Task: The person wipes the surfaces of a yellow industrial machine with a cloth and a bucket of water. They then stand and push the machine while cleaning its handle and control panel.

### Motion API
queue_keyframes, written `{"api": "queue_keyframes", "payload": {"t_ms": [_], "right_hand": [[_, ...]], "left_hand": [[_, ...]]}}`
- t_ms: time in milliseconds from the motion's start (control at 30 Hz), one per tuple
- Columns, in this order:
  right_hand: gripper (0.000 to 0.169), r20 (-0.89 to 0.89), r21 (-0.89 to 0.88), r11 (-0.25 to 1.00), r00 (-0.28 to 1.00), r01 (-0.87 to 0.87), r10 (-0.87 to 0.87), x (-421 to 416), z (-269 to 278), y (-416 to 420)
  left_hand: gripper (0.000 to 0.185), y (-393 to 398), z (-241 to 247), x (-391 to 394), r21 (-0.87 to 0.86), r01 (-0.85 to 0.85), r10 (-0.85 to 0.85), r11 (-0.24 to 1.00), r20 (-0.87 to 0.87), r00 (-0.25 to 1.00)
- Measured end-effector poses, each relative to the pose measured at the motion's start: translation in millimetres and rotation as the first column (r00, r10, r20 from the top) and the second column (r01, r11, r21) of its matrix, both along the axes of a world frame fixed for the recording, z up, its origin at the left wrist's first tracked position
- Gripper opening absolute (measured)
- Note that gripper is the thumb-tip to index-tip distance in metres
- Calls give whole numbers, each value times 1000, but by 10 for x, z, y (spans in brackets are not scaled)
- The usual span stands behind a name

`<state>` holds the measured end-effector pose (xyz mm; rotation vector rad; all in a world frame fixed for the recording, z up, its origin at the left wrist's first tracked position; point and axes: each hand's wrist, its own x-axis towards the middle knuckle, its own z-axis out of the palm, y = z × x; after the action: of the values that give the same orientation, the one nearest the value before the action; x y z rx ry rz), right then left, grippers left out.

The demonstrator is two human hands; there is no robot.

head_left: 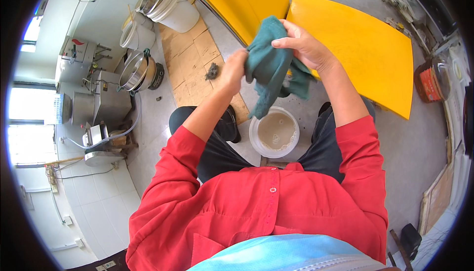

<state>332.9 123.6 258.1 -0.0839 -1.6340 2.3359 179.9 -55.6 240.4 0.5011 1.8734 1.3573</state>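
A green cloth (269, 61) hangs between my two hands, raised in front of me. My left hand (234, 70) grips its left edge; the fingertips are partly hidden. My right hand (301, 45) pinches the upper right part between thumb and fingers, and a darker fold dangles below it. Beneath the cloth, between my knees, a white plastic bucket (253, 137) on the floor holds cloudy greyish water with some bubbles. The cloth's lower tip overlaps the bucket's far rim in this view.
Two yellow panels (351, 45) stand ahead and to the right. Flattened cardboard (192, 56) on the left floor bears a dark scrubbing pad (212, 71). White buckets (181, 15) and metal basins (134, 71) are farther left. A red-labelled plastic jar (429, 80) is at the right.
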Motion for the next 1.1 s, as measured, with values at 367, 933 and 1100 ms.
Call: {"api": "queue_keyframes", "payload": {"t_ms": [367, 933, 1100], "right_hand": [[39, -5, 259, 462, 479, 848, -878, -259, -307, -112], [30, -596, 633, 241, 662, 735, -454, -1332, 99, 187], [38, -764, 618, -279, 477, 735, -435, -1746, 738, 201]], "left_hand": [[19, 299, 645, 278, 348, 266, -100, 899, -428, 898], [21, 979, 1763, -1566, 727, -52, 316, 685, -232, 920], [28, 1134, 1640, -1496, 872, -179, 291, 455, 45, 956]]}}
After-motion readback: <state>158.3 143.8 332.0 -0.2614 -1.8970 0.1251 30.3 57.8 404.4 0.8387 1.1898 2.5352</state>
